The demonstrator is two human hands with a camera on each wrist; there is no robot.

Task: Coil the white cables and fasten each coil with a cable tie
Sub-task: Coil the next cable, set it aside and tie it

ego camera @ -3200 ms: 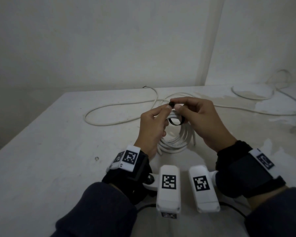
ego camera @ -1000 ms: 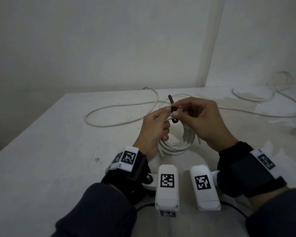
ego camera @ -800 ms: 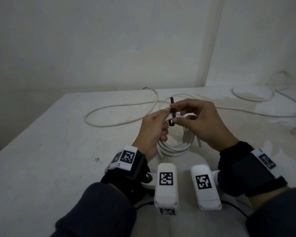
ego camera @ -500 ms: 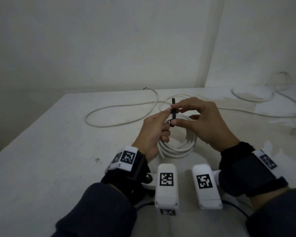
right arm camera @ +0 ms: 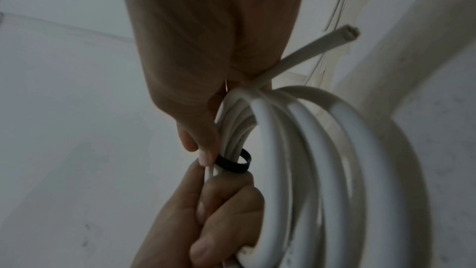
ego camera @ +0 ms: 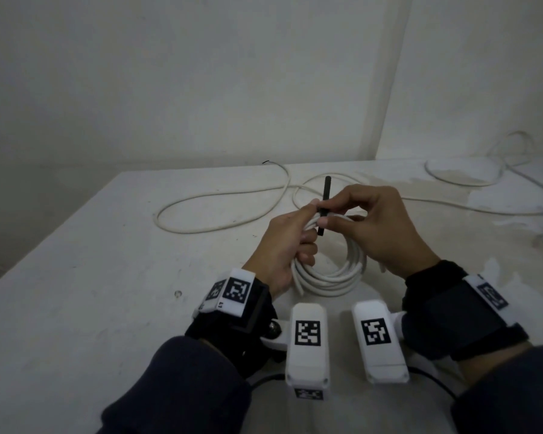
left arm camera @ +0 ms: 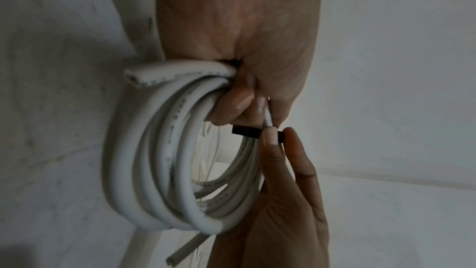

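Note:
A white cable coil (ego camera: 326,278) is held just above the table (ego camera: 91,277). My left hand (ego camera: 306,222) grips the coil's top strands with its fingers curled round them. A black cable tie (ego camera: 326,195) wraps that bunch, and its tail sticks straight up. My right hand (ego camera: 334,211) pinches the tie at the coil between thumb and forefinger. In the right wrist view the tie (right arm camera: 231,163) forms a small loop round the coil (right arm camera: 335,170) strands. In the left wrist view the tie (left arm camera: 246,132) shows beside the coil (left arm camera: 154,160). A cut cable end (right arm camera: 345,35) pokes out.
A loose white cable (ego camera: 217,216) lies in a long loop on the table beyond my hands. More white cable (ego camera: 464,181) lies at the far right near the wall. The table's left edge (ego camera: 54,233) runs diagonally.
The tie's loop has drawn in from a wide ring to a snug band round the coil. Its tail now stands longer above my fingers. My right hand has re-gripped at the coil.

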